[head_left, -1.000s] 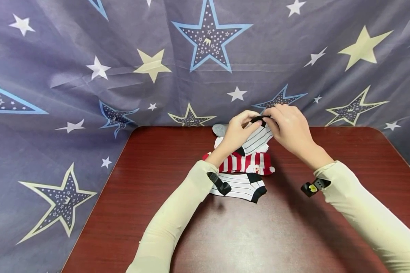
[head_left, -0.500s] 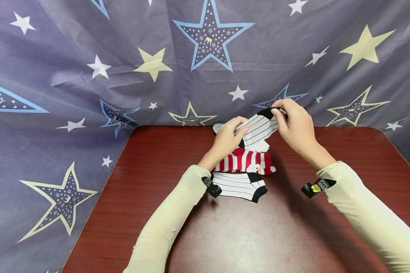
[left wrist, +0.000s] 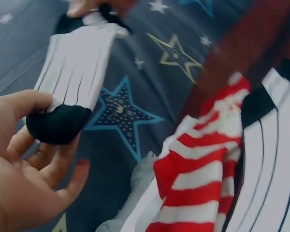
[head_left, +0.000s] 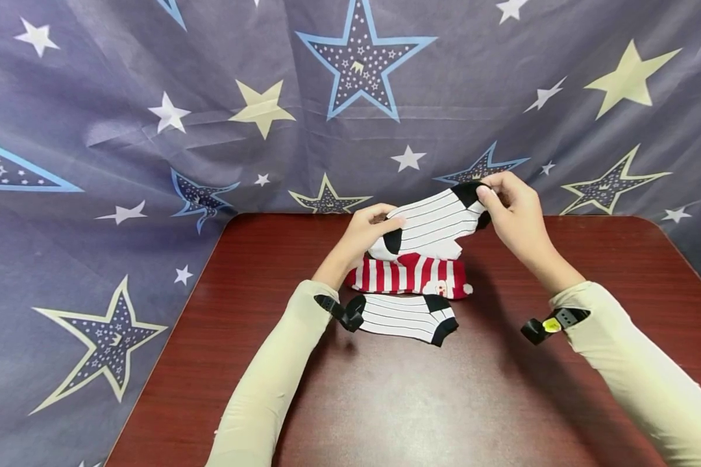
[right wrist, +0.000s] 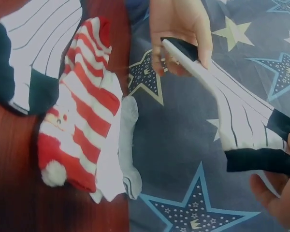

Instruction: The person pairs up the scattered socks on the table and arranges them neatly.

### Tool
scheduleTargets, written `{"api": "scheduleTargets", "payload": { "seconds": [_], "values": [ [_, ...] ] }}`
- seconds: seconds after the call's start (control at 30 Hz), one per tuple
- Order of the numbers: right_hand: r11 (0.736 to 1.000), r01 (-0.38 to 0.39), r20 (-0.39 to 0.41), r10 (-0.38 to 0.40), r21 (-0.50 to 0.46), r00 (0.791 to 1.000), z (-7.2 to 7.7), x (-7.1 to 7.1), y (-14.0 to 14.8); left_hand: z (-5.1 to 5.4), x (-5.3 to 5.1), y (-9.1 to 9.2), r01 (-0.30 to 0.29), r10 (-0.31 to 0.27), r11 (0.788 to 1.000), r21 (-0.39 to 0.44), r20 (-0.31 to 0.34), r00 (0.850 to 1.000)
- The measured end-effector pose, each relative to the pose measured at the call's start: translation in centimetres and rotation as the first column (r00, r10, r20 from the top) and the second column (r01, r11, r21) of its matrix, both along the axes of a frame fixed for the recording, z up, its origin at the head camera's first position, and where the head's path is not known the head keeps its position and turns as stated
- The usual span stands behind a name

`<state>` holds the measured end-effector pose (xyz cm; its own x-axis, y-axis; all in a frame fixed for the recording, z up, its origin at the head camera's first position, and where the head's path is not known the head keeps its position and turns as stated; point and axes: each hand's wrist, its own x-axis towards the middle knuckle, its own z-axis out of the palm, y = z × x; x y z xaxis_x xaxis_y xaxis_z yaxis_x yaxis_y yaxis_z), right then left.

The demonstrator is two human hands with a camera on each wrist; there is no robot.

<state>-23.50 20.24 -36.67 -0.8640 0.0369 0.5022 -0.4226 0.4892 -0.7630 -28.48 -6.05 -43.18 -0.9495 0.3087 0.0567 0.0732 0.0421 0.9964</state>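
Note:
A white sock (head_left: 435, 220) with thin dark stripes and black ends is stretched between both hands above the back of the table. My left hand (head_left: 365, 235) pinches one black end, thumb on the near side. At the other end, my right hand (head_left: 516, 211) grips beside a black patch. In the left wrist view, the sock (left wrist: 75, 65) runs up from the left hand (left wrist: 26, 159). A matching striped sock (head_left: 405, 318) lies flat nearest the person. Behind it lies a red-and-white striped sock (head_left: 409, 275) with a Santa face and a white pompom.
White fabric (right wrist: 108, 169) and a grey sock (right wrist: 129, 145) lie beyond the red-and-white sock in the right wrist view. The reddish-brown table (head_left: 397, 395) ends at a star-patterned cloth (head_left: 210, 130) hanging behind it. Black straps with small devices are on both wrists.
The hands, close together at the sock's black end before, have spread apart. My left hand has moved left and down along the sock, my right hand slightly right, and the sock is now pulled out lengthwise.

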Motion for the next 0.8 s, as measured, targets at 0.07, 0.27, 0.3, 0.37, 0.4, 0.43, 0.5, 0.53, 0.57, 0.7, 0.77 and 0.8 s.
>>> {"api": "scheduleTargets", "payload": {
  "seconds": [0.07,0.27,0.3,0.37,0.4,0.43,0.5,0.53,0.57,0.7,0.77,0.8],
  "values": [
    [0.997,-0.035,0.067,0.040,-0.075,0.997,-0.1,-0.1,0.2,0.2,-0.1,-0.3,0.013,-0.024,0.997,0.081,0.132,0.991],
    [0.910,-0.083,0.336,0.233,-0.406,0.913,-0.4,-0.2,0.7,0.6,-0.3,-1.1,0.005,-0.109,0.961,0.277,0.361,0.926],
    [0.885,-0.084,0.364,0.273,-0.458,0.890,-0.4,-0.2,0.9,0.7,-0.3,-1.2,0.005,-0.117,0.958,0.287,0.375,0.919],
    [0.829,-0.086,0.399,0.353,-0.552,0.846,-0.5,-0.2,1.0,0.8,-0.3,-1.5,0.006,-0.129,0.955,0.297,0.394,0.910],
    [0.802,-0.088,0.409,0.392,-0.590,0.824,-0.5,-0.2,1.1,0.9,-0.3,-1.7,0.007,-0.133,0.954,0.300,0.402,0.906],
    [0.776,-0.093,0.414,0.429,-0.623,0.803,-0.6,-0.2,1.1,1.0,-0.2,-1.8,0.007,-0.135,0.954,0.299,0.411,0.902],
    [0.729,-0.101,0.418,0.494,-0.677,0.763,-0.8,-0.3,1.1,1.2,-0.2,-2.1,0.006,-0.141,0.953,0.302,0.430,0.892],
    [0.709,-0.103,0.419,0.521,-0.698,0.744,-0.9,-0.3,1.2,1.2,-0.2,-2.2,0.002,-0.142,0.953,0.304,0.440,0.887],
    [0.691,-0.104,0.419,0.544,-0.716,0.727,-1.0,-0.3,1.2,1.3,-0.3,-2.3,0.001,-0.146,0.952,0.308,0.449,0.881],
    [0.643,-0.091,0.428,0.601,-0.760,0.674,-1.3,-0.5,1.4,1.2,-0.4,-2.6,0.001,-0.165,0.944,0.329,0.471,0.866],
    [0.635,-0.082,0.439,0.615,-0.768,0.656,-1.4,-0.5,1.4,1.1,-0.4,-2.8,0.019,-0.192,0.936,0.351,0.468,0.863],
    [0.633,-0.076,0.445,0.619,-0.770,0.647,-1.5,-0.5,1.4,1.1,-0.4,-2.9,0.027,-0.202,0.934,0.356,0.464,0.863]
  ]
}}
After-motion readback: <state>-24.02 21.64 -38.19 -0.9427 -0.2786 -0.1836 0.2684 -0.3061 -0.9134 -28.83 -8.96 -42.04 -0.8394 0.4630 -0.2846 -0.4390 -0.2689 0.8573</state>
